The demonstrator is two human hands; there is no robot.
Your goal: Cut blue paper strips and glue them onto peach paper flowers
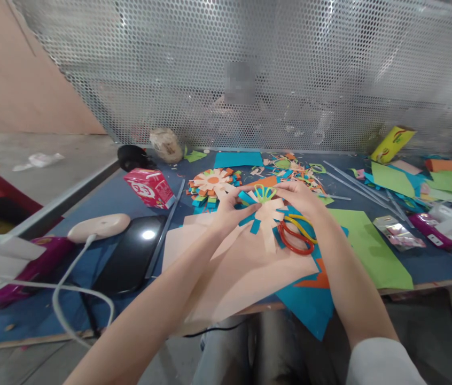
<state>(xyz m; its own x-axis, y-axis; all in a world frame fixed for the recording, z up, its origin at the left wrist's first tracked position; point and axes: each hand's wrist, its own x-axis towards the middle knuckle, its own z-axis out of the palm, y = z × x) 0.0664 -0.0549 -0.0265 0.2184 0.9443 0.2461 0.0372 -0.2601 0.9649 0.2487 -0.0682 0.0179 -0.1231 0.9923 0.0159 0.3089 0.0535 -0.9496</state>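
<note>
A layered paper flower of peach and blue strips, with green looped petals on top, is between my hands. From the left side my left hand pinches it, thumb near the green loops. My right hand grips its upper right edge, with some fingertips hidden behind the paper. Scissors with red and yellow handles lie just below my right hand, their blades covered. Peach sheets are spread under the flower. Behind my left hand lies another flower with peach petals and an orange centre.
Paper scraps cover the back middle. Green and blue sheets lie right and front, the blue one overhanging the edge. A phone, white cable and red box are left. A perforated metal screen stands behind.
</note>
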